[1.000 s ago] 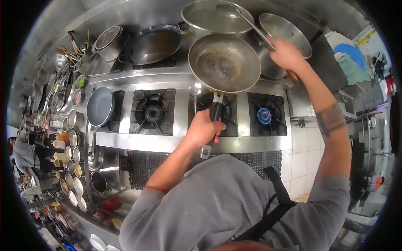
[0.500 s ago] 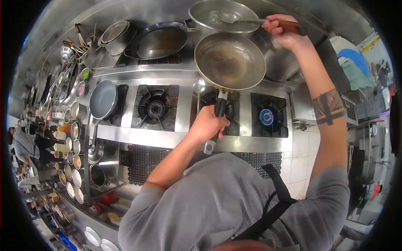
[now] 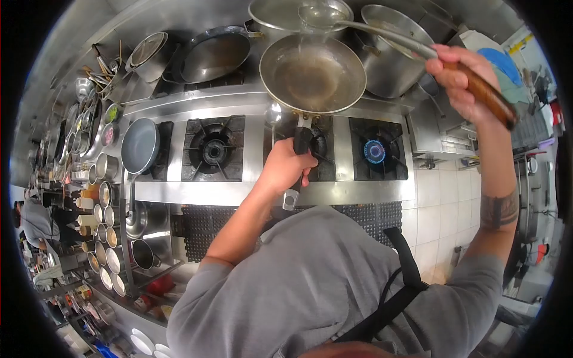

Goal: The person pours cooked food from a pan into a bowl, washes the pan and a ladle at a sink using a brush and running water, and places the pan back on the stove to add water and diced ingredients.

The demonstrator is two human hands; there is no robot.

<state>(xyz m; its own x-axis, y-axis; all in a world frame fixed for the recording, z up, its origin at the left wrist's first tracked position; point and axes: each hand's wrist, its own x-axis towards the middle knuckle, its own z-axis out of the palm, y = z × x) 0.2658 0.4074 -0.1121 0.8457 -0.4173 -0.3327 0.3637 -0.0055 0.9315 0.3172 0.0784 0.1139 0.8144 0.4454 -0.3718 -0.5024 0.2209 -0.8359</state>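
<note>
My left hand [image 3: 286, 167] is wrapped around the black handle of a frying pan [image 3: 313, 74], held above the stove beside a large metal pot [image 3: 265, 18]. The pan's inside is wet and brownish in the middle. In my right hand [image 3: 465, 74] is a ladle [image 3: 397, 39] with a wooden grip, gripped from the side. Its bowl is above the pan's far rim, in front of the large pot, and clear liquid seems to run from it into the pan.
A gas burner [image 3: 375, 151] burns blue at the right; another burner [image 3: 213, 152] is unlit. A grey pan [image 3: 141, 146] sits at the left. Behind are a dark wide pan [image 3: 216, 55] and a tall pot [image 3: 391, 71]. Small containers [image 3: 112, 235] line the left shelf.
My right hand has moved right and nearer, lifting the ladle out of the large pot to above the pan's rim. My left hand keeps hold of the pan. The view has shifted slightly.
</note>
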